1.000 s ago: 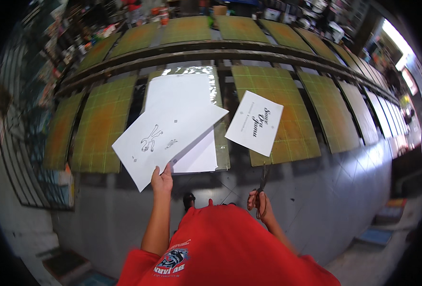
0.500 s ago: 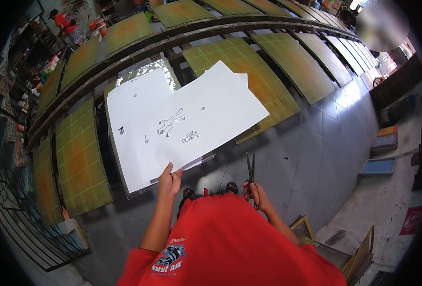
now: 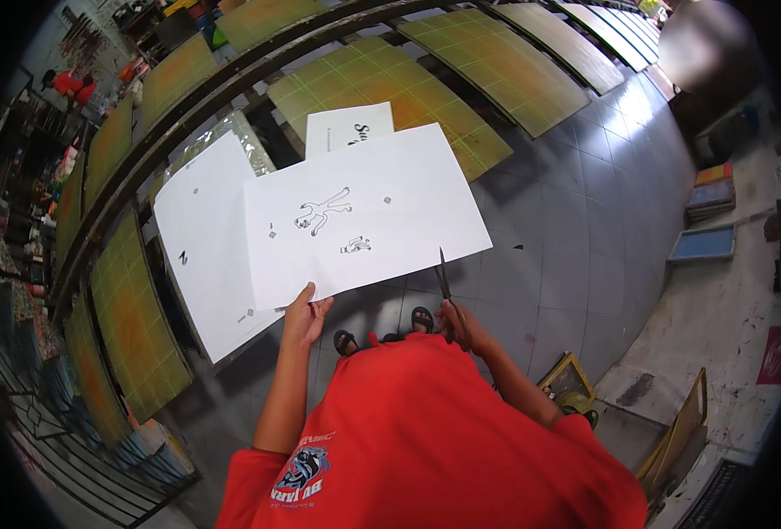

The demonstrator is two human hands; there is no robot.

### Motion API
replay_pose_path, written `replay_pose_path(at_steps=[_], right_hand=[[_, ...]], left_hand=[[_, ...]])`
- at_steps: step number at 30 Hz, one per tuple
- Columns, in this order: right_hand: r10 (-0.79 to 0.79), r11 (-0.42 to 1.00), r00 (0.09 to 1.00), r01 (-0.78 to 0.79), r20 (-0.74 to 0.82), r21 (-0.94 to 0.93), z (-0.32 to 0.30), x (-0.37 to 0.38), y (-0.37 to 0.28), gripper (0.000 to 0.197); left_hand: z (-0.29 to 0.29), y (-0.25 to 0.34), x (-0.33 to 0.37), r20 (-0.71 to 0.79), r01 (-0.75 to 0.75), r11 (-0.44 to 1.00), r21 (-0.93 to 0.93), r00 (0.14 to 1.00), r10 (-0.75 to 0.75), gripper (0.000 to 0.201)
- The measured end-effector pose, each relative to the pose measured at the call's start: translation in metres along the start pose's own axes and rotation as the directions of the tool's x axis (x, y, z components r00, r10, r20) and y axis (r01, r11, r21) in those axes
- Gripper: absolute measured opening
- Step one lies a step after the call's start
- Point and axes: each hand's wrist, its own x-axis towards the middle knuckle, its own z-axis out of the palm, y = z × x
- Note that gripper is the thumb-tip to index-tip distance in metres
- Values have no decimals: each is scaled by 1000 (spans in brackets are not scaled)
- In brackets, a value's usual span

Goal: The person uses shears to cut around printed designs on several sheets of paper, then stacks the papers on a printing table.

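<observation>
My left hand (image 3: 308, 317) pinches the lower edge of a white paper sheet (image 3: 408, 176), printed with outline figures and small marks. My right hand (image 3: 463, 327) is closed round the handles of a pair of scissors (image 3: 444, 280). The scissors' blades point up and their tip is at or near the sheet's lower right edge; I cannot tell whether they touch. Behind it on the left, another white sheet (image 3: 204, 247) lies over a board and partly under the held one. A third printed sheet (image 3: 348, 126) shows past its upper edge.
Greenish printing boards (image 3: 139, 304) stand in rows on dark rails (image 3: 144, 132). On the right are a blue-framed screen (image 3: 706, 243) and stacked frames (image 3: 710, 194). Wooden frames (image 3: 569, 379) lean near my right elbow. A person in red (image 3: 73, 86) is at the far left.
The held sheet has come away to the right of the sheet beneath and turned more level. My right hand has raised the scissors to the sheet's lower edge, their blades nearer together.
</observation>
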Motion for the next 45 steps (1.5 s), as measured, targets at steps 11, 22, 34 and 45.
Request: replay_pose_path(at_steps=[11,22,34,45], right_hand=[[83,978,988,-56,-129,200,-18,7,-7,72],[111,920,971,-19,-213,392,-5,12,-4,76],[166,868,961,-35,-223,496,16,25,1,70],[154,937,965,-73,-214,342,8,17,2,65]], left_hand=[[38,1,59,-1,110,983,148,994,-111,25],[85,-30,79,104,197,980,10,975,-197,22],[139,-130,71,18,415,871,263,901,-434,22],[148,-142,70,-20,367,851,376,921,-389,18]])
